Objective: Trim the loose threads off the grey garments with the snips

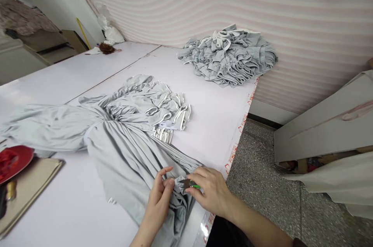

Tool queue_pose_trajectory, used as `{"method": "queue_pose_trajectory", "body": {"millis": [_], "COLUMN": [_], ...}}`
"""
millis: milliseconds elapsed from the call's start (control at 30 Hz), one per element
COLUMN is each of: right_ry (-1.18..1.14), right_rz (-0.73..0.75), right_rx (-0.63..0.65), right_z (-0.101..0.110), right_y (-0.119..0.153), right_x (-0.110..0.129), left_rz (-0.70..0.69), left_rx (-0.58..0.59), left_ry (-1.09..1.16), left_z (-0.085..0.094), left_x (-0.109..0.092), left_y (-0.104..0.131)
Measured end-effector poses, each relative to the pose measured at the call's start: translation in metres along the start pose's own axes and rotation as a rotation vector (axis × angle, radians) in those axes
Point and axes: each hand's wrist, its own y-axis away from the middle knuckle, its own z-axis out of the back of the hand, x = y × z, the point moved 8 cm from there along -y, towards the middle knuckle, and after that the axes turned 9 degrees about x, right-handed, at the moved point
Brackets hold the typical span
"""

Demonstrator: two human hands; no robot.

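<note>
Cloth (122,153) rests on the table (212,122), pinched by the half-curled left hand (159,196), presumably to steady it beside snips (194,186) clasped in the closed right hand (212,189), though whether they touch it is unclear.

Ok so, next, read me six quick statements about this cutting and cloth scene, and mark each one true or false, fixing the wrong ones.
1. The right hand holds small snips. True.
2. The snips have a yellow part. False: the coloured part showing is green.
3. The left hand is at the grey fabric. True.
4. A blue dish shows at the left edge. False: it is a red dish.
5. A pile of grey garments lies beside the striped wall. True.
6. The ground at the right is plain white. False: it is a grey, speckled floor.
</note>
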Motion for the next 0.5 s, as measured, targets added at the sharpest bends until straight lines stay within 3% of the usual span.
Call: {"method": "queue_pose_trajectory", "body": {"millis": [233,367,500], "right_ry": [-0.006,-0.183,-0.429], "right_rz": [0.049,-0.1,-0.245], "right_rx": [-0.039,-0.059,-0.037], "right_z": [0.004,0.0,-0.021], "right_y": [-0.004,-0.001,0.001], "right_x": [0.005,-0.003,-0.012], "left_rz": [0.017,0.038,0.005], "left_rx": [0.019,0.006,-0.014], "left_ry": [-0.002,0.005,0.024], "left_z": [0.004,0.004,0.005], "left_x": [-0.003,-0.004,-0.008], "left_y": [-0.001,0.001,0.004]}}
